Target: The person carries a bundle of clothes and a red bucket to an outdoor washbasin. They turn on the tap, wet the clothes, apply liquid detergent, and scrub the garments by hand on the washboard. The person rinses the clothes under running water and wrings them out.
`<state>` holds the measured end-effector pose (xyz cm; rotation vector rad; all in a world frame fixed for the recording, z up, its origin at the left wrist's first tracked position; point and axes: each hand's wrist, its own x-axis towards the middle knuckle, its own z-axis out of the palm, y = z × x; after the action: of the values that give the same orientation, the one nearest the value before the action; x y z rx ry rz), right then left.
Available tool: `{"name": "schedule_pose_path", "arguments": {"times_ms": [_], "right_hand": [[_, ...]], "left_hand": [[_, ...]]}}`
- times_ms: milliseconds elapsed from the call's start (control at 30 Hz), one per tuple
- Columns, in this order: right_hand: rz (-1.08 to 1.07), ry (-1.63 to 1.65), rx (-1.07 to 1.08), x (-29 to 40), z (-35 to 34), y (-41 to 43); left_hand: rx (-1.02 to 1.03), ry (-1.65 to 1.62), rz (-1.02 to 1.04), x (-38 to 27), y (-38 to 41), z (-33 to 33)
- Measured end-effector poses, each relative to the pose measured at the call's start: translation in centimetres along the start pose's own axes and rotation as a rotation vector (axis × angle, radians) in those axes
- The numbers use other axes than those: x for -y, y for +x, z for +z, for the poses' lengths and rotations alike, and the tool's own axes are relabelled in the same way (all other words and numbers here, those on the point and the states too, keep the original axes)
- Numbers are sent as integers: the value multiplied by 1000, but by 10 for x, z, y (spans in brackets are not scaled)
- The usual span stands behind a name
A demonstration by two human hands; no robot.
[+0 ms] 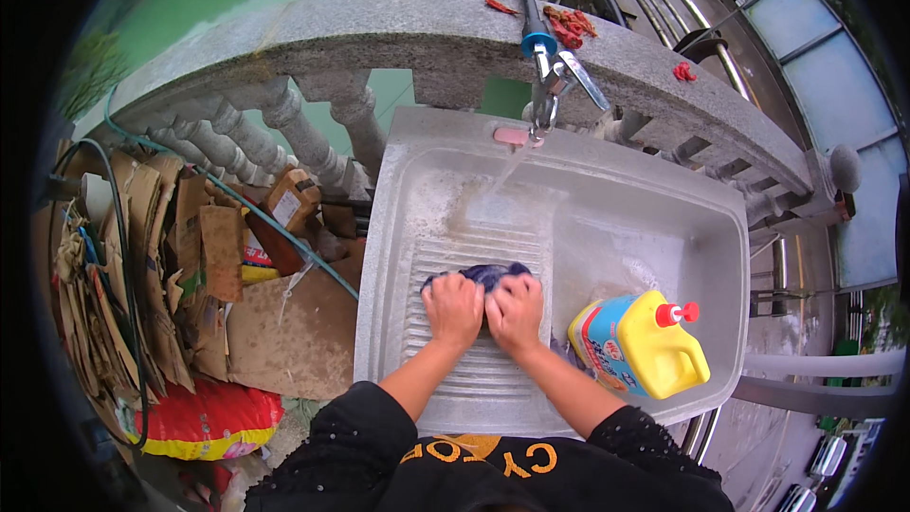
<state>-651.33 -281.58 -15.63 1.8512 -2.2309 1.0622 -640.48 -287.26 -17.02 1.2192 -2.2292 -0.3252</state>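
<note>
On the ribbed washboard (462, 384) of a grey stone laundry sink, both hands press a bunched dark blue cloth (485, 276). My left hand (455, 306) grips its left part, and my right hand (515, 309) grips the right part. The fingers hide much of the cloth. Above them a chrome tap (546, 99) runs a thin stream of water (510, 171) onto the flat upper end of the washboard. In the basin, right of my right arm, a yellow detergent jug (654, 348) with a red cap stands tilted. Some dark fabric (565, 354) shows partly behind it.
A stone balustrade (320, 21) runs behind the sink, with dried red peppers (569, 25) on its rail. A pink soap bar (512, 136) lies on the sink's back edge. Flattened cardboard (163, 242), a green hose (270, 220) and a red sack (213, 419) crowd the left side.
</note>
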Motion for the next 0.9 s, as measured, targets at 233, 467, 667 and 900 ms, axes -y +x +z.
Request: {"name": "schedule_pose_path", "arguments": {"times_ms": [233, 467, 667, 900], "right_hand": [[56, -187, -75, -14, 31, 27], [334, -136, 111, -47, 51, 87], [382, 71, 5, -52, 47, 90], [120, 251, 186, -70, -57, -22]], "left_hand": [[16, 138, 81, 14, 29, 32], [344, 173, -103, 8, 96, 52], [171, 17, -192, 18, 100, 44], [702, -334, -380, 47, 5, -46]]}}
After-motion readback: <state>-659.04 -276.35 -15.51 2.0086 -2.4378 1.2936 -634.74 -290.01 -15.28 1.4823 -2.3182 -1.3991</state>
